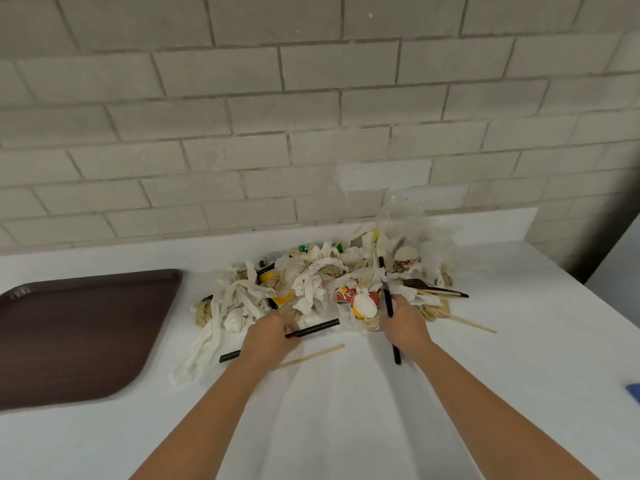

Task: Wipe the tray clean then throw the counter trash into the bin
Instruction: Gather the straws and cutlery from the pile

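Holding: your left hand [268,336] has its fingers curled round a black straw [313,329]; your right hand [403,325] grips a second black straw [387,292].
Trash pile [322,289]: it lies at the back middle of the counter, close to the wall, and both your hands are at its near edge.
In the pile: mostly crumpled white and brown napkins, a red wrapper [349,296], a paper cup [407,254], and a black fork [415,283] on the right side.
In your way: a wooden stirrer [311,355] lies loose on the counter just before your left hand; a clear plastic bag [401,209] stands up behind the pile.
Tray [79,334]: dark brown, flat on the counter at your left, apart from the pile.
Surface: a white counter [346,410]; something blue [633,393] shows at the right edge, too cut off to name.
Room: a grey brick wall [277,116] rises behind the counter.
Pile axis: its long side runs left to right along the wall.
Straw axes: the left one lies almost across you, its right end a little farther away; the right one points away from you into the pile.
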`<control>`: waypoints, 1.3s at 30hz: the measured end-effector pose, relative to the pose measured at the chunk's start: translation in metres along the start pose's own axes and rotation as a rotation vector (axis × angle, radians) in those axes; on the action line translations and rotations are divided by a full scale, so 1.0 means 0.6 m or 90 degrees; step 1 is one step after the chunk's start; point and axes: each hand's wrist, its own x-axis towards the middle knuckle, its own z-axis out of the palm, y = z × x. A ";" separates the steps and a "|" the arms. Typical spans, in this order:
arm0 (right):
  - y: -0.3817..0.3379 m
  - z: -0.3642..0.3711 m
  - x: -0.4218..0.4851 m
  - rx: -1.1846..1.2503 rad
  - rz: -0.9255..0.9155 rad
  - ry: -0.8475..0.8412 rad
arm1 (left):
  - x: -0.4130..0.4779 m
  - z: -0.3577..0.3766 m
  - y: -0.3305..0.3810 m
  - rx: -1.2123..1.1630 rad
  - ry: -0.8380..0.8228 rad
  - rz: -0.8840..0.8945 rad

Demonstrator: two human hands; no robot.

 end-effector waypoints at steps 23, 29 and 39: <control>-0.152 -0.029 0.004 0.167 -0.251 0.018 | 0.223 -0.098 -0.050 0.004 0.028 -0.103; -0.169 0.030 0.012 0.156 -0.246 -0.019 | 0.251 -0.079 -0.056 0.010 -0.067 -0.106; -0.203 0.103 -0.017 0.175 -0.250 -0.100 | 0.212 -0.180 -0.046 -0.234 0.078 -0.079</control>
